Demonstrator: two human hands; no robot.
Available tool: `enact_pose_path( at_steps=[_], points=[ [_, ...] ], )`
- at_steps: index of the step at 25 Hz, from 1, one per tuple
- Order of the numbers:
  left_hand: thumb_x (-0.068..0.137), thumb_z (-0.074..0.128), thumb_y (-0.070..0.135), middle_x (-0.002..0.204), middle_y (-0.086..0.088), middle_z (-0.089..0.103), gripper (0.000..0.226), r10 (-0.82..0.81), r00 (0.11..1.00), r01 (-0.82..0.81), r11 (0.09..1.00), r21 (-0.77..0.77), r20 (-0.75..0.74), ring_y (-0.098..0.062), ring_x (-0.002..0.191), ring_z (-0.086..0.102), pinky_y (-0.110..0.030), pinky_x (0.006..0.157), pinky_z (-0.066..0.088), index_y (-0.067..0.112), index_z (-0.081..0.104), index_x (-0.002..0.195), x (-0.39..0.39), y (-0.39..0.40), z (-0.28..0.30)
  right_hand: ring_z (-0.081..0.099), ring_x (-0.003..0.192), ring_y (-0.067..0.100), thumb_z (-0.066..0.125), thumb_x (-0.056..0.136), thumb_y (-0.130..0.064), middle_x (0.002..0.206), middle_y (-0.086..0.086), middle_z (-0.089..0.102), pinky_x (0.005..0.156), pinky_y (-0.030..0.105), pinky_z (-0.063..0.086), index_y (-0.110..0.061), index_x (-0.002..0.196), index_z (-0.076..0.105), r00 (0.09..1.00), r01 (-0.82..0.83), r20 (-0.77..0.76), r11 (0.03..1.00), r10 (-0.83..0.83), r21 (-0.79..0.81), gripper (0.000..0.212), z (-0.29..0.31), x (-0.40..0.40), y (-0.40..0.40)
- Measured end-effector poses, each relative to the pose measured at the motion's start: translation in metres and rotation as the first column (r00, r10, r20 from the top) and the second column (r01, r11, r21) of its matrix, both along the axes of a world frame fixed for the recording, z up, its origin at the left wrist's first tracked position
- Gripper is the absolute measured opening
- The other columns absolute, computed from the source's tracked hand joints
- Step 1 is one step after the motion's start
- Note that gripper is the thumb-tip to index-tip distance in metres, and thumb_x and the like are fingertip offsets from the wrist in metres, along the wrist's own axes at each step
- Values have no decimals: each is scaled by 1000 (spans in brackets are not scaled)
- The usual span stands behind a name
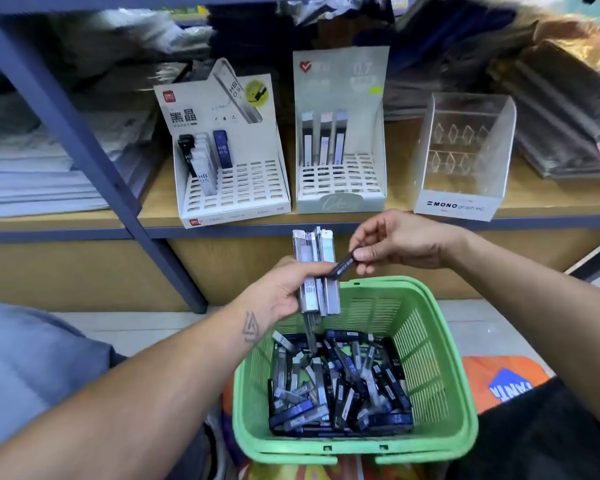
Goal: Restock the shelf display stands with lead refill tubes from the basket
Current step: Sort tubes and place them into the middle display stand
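Note:
My left hand grips a bundle of several clear and grey lead refill tubes, held upright above the green basket. My right hand pinches one dark tube at its end and holds it against the bundle. The basket holds a heap of many dark blue, black and grey tubes. On the shelf stand three displays: a white stand with a few tubes at its left, a pale stand with three tubes in its back row, and a clear MONO stand with no tubes.
A blue metal shelf post slants down at the left. Stacked paper packs lie left of the post, and wrapped packs lie at the right of the wooden shelf. An orange bag lies beside the basket.

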State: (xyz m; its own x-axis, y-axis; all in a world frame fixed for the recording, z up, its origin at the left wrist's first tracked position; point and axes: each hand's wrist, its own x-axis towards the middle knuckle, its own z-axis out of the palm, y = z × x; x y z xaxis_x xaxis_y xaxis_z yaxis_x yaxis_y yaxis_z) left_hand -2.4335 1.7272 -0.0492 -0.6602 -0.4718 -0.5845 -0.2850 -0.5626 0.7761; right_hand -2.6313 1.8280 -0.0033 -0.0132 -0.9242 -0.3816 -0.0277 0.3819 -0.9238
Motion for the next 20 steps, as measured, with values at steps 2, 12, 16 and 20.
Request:
enact_pose_path(
  at_steps=[2,12,16,20],
  points=[
    [46,97,12,104,-17,74,70,-77,997,78,995,-60,18,-31,104,67,-50,102,49,-2,70,108,-8,-6,29,71,65,19,74,79,-1,84,21,72,65,24,61,3,103,69,993,81,-80,994,-87,-79,25,32,-10,-2],
    [79,76,0,100,-15,75,28,-133,991,129,964,-230,0,-26,86,71,-42,91,57,-1,70,107,-72,-31,134,75,77,22,65,91,7,84,22,74,69,22,60,4,106,65,920,217,-236,909,-313,-357,15,102,-55,-1],
    [80,75,2,116,-19,71,41,-127,992,126,971,-204,10,-31,97,70,-45,92,57,-4,66,120,-93,-41,130,74,78,24,68,89,6,85,21,75,75,27,62,7,107,68,903,319,-157,868,-401,-380,18,98,-67,0],
    [78,77,2,116,-20,71,37,-132,991,136,977,-166,36,-33,109,69,-50,98,54,-4,67,113,-102,-50,135,73,75,24,67,88,8,84,21,74,76,28,61,4,104,70,890,368,-123,852,-438,-374,16,97,-74,1]
  ],
)
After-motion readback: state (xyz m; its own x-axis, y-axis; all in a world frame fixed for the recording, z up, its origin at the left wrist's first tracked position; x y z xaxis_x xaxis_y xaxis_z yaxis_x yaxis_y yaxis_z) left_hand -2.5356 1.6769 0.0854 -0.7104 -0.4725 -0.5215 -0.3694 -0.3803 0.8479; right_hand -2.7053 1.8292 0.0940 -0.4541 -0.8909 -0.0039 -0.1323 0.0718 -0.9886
